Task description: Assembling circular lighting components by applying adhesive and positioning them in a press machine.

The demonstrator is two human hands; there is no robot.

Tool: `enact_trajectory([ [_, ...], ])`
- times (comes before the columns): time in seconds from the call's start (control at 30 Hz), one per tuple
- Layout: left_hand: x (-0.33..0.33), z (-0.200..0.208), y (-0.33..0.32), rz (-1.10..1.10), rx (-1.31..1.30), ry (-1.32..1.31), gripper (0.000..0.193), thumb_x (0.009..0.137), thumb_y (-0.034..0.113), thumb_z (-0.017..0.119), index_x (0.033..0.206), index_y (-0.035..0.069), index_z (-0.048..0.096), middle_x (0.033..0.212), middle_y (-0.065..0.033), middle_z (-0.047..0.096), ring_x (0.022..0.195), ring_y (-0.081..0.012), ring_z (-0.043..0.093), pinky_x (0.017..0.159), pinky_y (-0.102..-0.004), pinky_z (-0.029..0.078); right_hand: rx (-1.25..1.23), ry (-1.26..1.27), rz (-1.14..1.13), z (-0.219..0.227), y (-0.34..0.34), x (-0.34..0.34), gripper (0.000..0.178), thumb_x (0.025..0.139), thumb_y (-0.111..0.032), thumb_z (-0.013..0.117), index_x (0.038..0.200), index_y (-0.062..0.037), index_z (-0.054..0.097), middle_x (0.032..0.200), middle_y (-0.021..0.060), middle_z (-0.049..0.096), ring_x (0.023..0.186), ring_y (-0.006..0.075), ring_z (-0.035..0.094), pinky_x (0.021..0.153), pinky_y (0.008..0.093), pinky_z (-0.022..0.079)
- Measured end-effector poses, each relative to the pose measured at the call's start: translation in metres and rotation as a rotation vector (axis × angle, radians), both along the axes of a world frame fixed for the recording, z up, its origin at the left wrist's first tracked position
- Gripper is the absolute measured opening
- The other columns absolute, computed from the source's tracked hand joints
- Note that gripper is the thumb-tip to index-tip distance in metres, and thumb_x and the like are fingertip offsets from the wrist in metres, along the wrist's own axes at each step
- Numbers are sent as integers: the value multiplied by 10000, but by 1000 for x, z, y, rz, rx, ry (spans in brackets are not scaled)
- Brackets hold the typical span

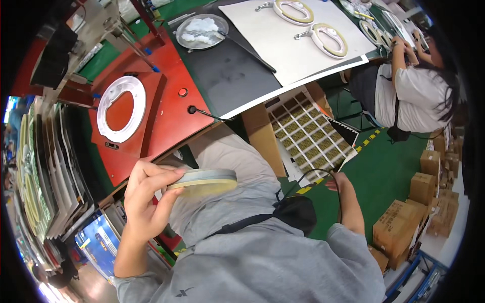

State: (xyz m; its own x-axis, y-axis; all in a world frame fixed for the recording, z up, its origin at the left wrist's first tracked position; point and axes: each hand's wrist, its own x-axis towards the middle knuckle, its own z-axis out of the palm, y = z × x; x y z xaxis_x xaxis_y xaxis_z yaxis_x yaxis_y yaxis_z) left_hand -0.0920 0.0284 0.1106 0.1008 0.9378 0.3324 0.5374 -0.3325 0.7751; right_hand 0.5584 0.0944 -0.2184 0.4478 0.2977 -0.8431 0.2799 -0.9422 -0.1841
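Note:
My left hand point(146, 202) is closed, pinching the edge of a round, flat piece point(207, 181) with a grey upper band and a pale yellow underside. It hangs over my lap, tilted so I see it mostly edge-on. My right hand point(342, 183) is low at my right side, its fingers mostly turned away from view. A thin black cable point(313, 170) loops past it; whether the hand touches the cable I cannot tell. On the red press base point(172, 121) lies a white oval ring point(108, 126), beyond my left hand.
A round dish point(218, 43) with white fluffy material stands on the dark tabletop, a black stick beside it. Two ring-shaped pieces point(331, 41) lie on a white sheet. An open carton point(263, 141) with gridded sheets stands below. A co-worker point(422, 91) sits at right, near stacked cartons point(399, 224).

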Motion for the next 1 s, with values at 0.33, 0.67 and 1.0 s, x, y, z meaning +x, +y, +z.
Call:
enact_trajectory([
  [0.33, 11, -24, 0, 211, 183, -196, 361, 791, -183, 782, 1106, -11, 749, 1136, -182, 674, 969, -252, 687, 791, -329, 580, 530, -514, 1339, 234, 151, -206, 355, 1016, -294, 668, 891, 34, 721, 933, 295, 703, 904, 462, 688, 747, 512, 538],
  [0.67, 10, -42, -14, 314, 280, -382, 363, 829, -150, 756, 1167, -40, 680, 1172, -194, 674, 968, -220, 692, 837, -328, 570, 899, 797, 1581, 349, 88, -413, 617, 948, -309, 768, 1462, -23, 580, 1286, 159, 699, 1176, 339, 674, 1014, 420, 521],
  [1.0, 7, -62, -36, 36, -48, -995, 396, 1000, -92, 628, 1390, -96, 561, 1321, -200, 670, 1158, -301, 709, 1020, -443, 563, 1239, 953, 1135, 321, 58, -434, 467, 1012, 4, 631, 1477, 4, 588, 1046, 111, 713, 851, 159, 663, 762, 295, 524],
])
